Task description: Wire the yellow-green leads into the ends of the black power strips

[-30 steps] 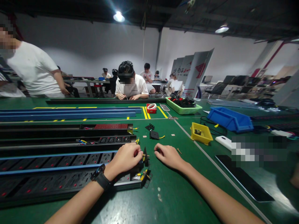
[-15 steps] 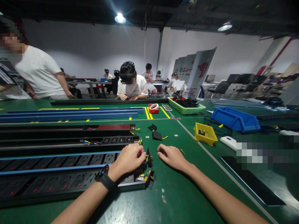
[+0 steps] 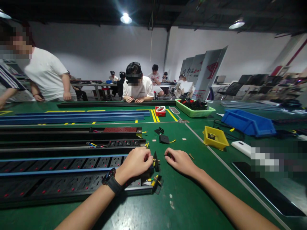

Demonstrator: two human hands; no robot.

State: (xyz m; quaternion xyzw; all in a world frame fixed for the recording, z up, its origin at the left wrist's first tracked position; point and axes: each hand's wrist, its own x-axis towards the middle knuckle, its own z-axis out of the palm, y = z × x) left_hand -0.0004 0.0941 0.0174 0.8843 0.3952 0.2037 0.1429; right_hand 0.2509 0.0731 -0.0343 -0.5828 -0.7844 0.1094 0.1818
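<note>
My left hand [image 3: 137, 162], wearing a black watch [image 3: 111, 179], lies over the right end of a blue-edged power strip [image 3: 102, 162]. Its fingers are curled and pressed together beside a black end plate [image 3: 156, 161] with yellow wiring; what they hold is hidden. Nearer me lies a second black power strip [image 3: 79, 185], its own end plate [image 3: 159, 186] hanging off by wires. My right hand [image 3: 179, 160] rests on the green table with fingers curled in, nothing visible in them. A small brass-coloured screw-like piece [image 3: 191, 156] is beside it.
Behind my hands lie loose black plates [image 3: 164, 139], two black channels [image 3: 72, 131] and blue rails [image 3: 79, 118]. A yellow bin [image 3: 216, 145], a blue bin [image 3: 248, 131], a green basket [image 3: 195, 112] and a dark flat panel [image 3: 266, 188] stand right. A co-worker [image 3: 137, 84] sits opposite.
The view has turned slightly left, so everything sits a little farther right. Both my hands keep their places and curled shape. At far left, a person's striped sleeve and forearm show more.
</note>
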